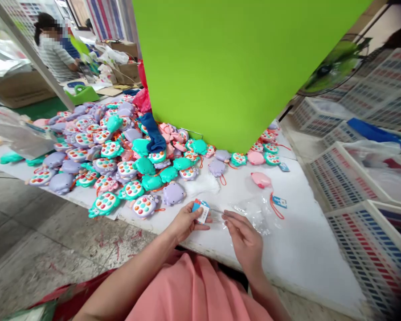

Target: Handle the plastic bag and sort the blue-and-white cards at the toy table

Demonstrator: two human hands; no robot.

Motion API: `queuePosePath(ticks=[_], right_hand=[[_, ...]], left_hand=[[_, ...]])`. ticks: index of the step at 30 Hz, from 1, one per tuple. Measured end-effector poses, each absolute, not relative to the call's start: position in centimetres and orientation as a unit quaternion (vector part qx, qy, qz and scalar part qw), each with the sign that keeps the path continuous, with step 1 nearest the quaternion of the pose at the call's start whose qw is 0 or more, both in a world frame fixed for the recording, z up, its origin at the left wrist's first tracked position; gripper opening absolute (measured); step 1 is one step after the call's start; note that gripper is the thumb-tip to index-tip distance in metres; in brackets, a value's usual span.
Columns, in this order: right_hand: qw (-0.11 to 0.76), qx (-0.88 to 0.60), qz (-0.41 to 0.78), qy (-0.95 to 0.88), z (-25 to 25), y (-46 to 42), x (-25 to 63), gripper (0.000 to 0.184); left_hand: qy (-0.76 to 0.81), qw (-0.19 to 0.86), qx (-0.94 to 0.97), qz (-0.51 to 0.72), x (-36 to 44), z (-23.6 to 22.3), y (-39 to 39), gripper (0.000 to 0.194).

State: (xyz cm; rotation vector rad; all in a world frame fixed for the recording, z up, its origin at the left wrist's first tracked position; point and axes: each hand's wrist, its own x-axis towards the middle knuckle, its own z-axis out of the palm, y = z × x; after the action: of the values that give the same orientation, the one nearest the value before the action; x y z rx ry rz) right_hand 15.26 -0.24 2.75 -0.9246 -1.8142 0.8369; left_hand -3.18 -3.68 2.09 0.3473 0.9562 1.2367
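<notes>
My left hand (184,221) pinches a small blue and white tag card (201,210) at the near edge of the white table (297,249). My right hand (243,238) rests just to its right, fingers together on a thin clear strip or bag edge that runs toward the tag. A crumpled clear plastic bag (255,211) lies beyond my right hand. A pink toy (260,179) with an orange cord and a blue tag (279,201) sits behind the bag. A big heap of teal, purple and pink toy phones (127,165) covers the table's left half.
A large green panel (227,67) blocks the centre of the view. White plastic crates (364,178) stand along the right. Another person in a striped shirt (55,51) works at a far table with cardboard boxes. A grey concrete floor (36,249) lies to the left.
</notes>
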Motion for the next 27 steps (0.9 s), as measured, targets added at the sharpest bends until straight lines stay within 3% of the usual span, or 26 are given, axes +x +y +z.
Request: queuePosePath(ticks=[4,9,12,17,20,27], right_hand=[[0.437,-0.237,0.179,-0.849,3.2,-1.2,15.5,0.028],[0.42,-0.167,0.143,-0.881,3.0,-1.6,15.2,0.039],[0.437,-0.182,0.181,-0.862,3.4,-2.0,15.1,0.041],[0.416,-0.355,0.375,-0.748,4.0,-2.0,14.6,0.019],[0.404,-0.406,0.46,-0.679,3.7,-1.4,14.3,0.018],[0.401,-0.418,0.442,-0.685,3.4,-1.1,14.0,0.018]], left_hand=[[0.418,0.679,0.15,0.585,-3.1,1.9,-3.5,0.034],[0.423,0.666,0.144,0.597,-2.9,2.4,-3.3,0.036],[0.428,0.663,0.151,0.595,-3.1,2.7,-3.3,0.036],[0.413,0.697,0.183,0.557,-3.1,2.8,-3.5,0.034],[0.399,0.727,0.201,0.521,-2.7,2.8,-3.7,0.033],[0.411,0.724,0.243,0.499,-1.9,3.3,-3.8,0.036]])
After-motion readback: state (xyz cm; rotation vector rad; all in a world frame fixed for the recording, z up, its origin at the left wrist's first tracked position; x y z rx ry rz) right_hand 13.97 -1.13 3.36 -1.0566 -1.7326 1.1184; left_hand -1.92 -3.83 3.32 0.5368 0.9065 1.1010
